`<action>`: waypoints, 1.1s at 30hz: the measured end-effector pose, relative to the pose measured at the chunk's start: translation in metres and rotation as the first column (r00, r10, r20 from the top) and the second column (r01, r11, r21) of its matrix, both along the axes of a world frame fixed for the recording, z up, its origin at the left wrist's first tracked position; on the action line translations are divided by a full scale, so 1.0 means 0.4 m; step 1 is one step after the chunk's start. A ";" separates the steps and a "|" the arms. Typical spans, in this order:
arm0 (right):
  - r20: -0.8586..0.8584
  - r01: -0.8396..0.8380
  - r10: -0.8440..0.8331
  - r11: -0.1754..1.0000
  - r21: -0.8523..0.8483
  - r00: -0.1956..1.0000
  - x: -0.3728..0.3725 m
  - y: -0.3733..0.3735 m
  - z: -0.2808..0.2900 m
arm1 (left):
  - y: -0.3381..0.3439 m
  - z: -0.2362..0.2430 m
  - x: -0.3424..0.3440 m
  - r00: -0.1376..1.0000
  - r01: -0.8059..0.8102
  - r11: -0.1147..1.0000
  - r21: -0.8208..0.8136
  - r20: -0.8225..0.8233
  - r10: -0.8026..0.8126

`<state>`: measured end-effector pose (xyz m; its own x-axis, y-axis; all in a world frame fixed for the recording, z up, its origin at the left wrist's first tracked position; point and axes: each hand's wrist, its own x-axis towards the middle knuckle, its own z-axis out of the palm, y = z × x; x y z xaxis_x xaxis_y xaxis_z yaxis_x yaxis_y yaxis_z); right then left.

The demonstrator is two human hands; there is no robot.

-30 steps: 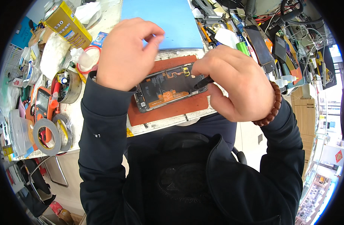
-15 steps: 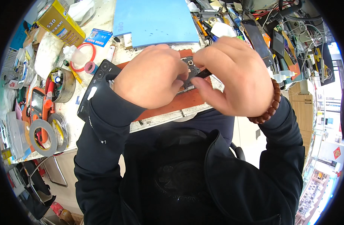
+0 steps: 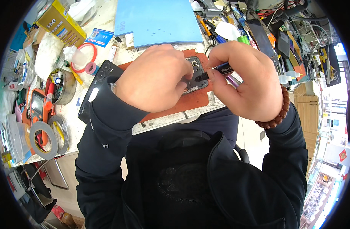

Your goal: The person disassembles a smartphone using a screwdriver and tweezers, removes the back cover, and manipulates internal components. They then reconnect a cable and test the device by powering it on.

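Note:
An opened phone [image 3: 198, 70] with its dark inner frame exposed lies on an orange-brown mat [image 3: 194, 101]. My left hand [image 3: 154, 78] is closed over the phone's left part, fingers curled at its edges, and hides much of it. My right hand [image 3: 247, 80] pinches a black pen-shaped tool [image 3: 223, 69] between thumb and index finger. The tool's dark tip meets the right part of the phone; its exact kind cannot be made out. Beside my left wrist lies a black phone back cover [image 3: 103, 73] with round camera rings, partly under my sleeve.
A blue mat [image 3: 159, 23] lies at the back. On the left are a yellow can [image 3: 62, 23], a tin of small tools [image 3: 66, 87], an orange meter [image 3: 38, 103] and tape rolls [image 3: 44, 140]. Pens, cables and a dark phone [image 3: 260, 36] clutter the back right.
My right hand has shifted slightly right and turned, so more of the black tool and the phone's right end shows. My left hand stays in place.

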<state>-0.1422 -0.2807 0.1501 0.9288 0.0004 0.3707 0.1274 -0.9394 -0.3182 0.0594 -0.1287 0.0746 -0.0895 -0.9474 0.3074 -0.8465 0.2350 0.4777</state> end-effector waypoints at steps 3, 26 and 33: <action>0.027 0.007 -0.008 1.000 0.029 1.000 -0.007 -0.003 0.001 | -0.005 0.000 -0.003 1.000 0.004 1.000 -0.015 -0.009 -0.005; 0.140 0.016 -0.021 0.999 0.037 0.990 -0.066 -0.016 -0.066 | -0.060 -0.101 0.187 0.739 -0.592 0.781 -0.197 0.253 0.624; 0.071 0.004 -0.002 1.000 -0.022 0.997 -0.062 -0.010 -0.065 | -0.058 -0.080 0.165 0.793 -0.517 0.807 -0.287 0.195 0.577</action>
<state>-0.1668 -0.2846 0.1239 0.9000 0.0069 0.4359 0.1464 -0.9466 -0.2874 0.1255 -0.1519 0.0427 0.3193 -0.7766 0.5430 -0.9469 -0.2384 0.2159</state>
